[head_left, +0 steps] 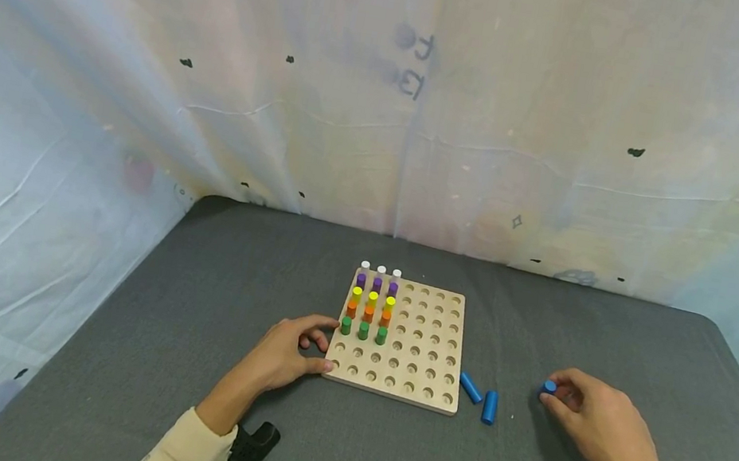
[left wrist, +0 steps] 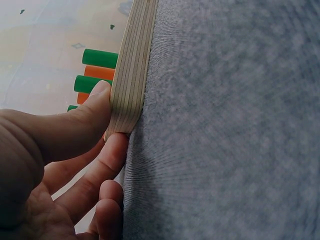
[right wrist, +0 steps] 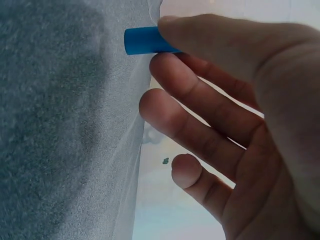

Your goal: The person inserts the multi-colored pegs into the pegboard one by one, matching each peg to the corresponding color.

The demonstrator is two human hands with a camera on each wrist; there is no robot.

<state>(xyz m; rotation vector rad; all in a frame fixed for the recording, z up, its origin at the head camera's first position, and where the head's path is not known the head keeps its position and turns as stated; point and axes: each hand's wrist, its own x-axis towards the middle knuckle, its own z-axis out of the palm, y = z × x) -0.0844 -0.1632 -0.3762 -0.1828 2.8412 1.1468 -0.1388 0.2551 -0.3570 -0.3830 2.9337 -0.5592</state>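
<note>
A light wooden pegboard [head_left: 408,390] lies on the dark cloth, with round holes in rows. Its left three columns hold rows of white, purple, yellow, orange and green pegs [head_left: 363,331], all upright. My left hand [head_left: 285,350] grips the board at its near left corner, thumb on the front edge and fingers along the left side. Off to the right, my right hand [head_left: 603,425] pinches a blue peg [right wrist: 142,41] between thumb and index finger, above the cloth. Two more blue pegs lie on their sides right of the board, one slanted [head_left: 471,388] and one lengthwise [head_left: 490,408].
The dark grey cloth [head_left: 189,363] covers the table. A pale printed curtain [head_left: 505,107] hangs behind and at both sides. Each wrist wears a black strap with a small mount, the left mount [head_left: 256,441] close to the cloth.
</note>
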